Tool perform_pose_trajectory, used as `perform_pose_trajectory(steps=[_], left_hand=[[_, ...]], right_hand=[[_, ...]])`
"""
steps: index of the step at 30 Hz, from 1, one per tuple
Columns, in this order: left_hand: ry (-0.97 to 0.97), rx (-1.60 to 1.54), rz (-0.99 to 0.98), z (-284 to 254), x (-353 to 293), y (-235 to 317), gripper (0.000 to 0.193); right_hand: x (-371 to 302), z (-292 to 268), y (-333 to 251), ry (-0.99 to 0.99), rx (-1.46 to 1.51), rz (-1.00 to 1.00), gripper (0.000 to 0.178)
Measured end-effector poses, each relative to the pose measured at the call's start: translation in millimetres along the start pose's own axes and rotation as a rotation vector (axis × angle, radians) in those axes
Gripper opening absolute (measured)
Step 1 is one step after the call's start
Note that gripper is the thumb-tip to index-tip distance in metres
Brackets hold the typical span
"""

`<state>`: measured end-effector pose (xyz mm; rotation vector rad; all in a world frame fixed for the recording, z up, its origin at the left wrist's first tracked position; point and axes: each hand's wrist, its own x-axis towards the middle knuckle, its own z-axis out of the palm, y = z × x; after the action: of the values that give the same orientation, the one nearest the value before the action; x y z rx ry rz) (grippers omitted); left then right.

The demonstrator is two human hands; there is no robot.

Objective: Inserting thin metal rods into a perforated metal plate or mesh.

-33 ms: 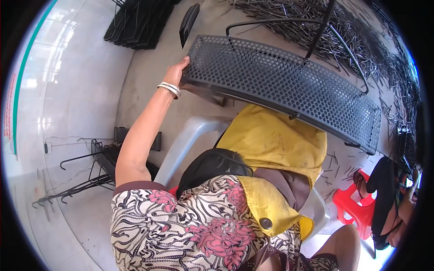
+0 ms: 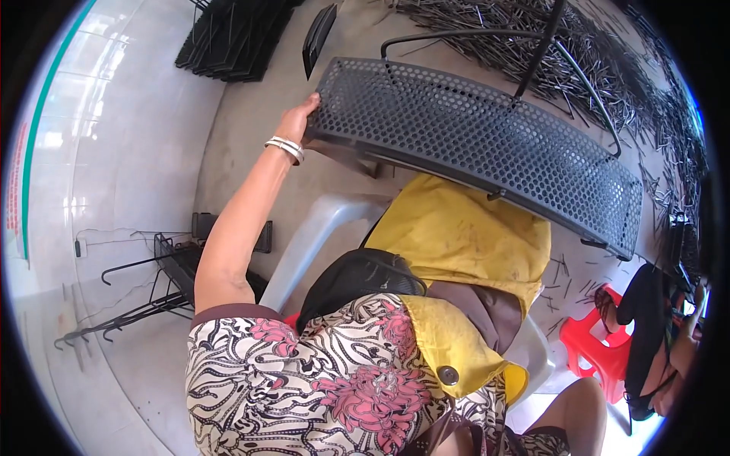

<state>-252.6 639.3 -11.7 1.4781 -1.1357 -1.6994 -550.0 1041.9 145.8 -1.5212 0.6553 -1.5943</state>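
- Left hand was closed around the left end of the black mesh shelf, thumb on top; the fingers underneath were mostly hidden.
- Right hand: out of sight, so couldn't tell whether it was spread, pressed together or pinching anything.
- Shelf sat out in front of the person, slanting down toward the right, near edge over the yellow apron. Couldn't tell if it touched the cloth.
- Bent bar and straight rod met the shelf's far edge; joints too small to judge.
- Step in hand, best read: holding and steadying the shelf at one end.
- Next move likely called for a firm left grip and some support at the far right end, since the shelf was long and could twist.
- Around it: heap of black rods beyond, stack of black panels far left, red stool on the right.
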Motion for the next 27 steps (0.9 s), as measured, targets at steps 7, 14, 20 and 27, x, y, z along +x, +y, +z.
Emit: perform_pose_trajectory(steps=[7, 14, 20, 27], left_hand=[[-0.036, 0.021, -0.011, -9, 11, -3, 0.028], [0.012, 0.014, -0.01, 6, -7, 8, 0.028], [0.023, 0.003, -0.017, 6, -10, 7, 0.028], [0.017, -0.011, -0.032, 11, -12, 10, 0.027]], right_hand=[[-3, -1, 0, 0.043, -0.007, 0.037, 0.019], [-7, -3, 0, 0.09, -0.014, 0.073, 0.018], [-8, -4, 3, 0.124, -0.022, 0.108, 0.017], [-13, -5, 4, 0.173, -0.044, 0.14, 0.017]])
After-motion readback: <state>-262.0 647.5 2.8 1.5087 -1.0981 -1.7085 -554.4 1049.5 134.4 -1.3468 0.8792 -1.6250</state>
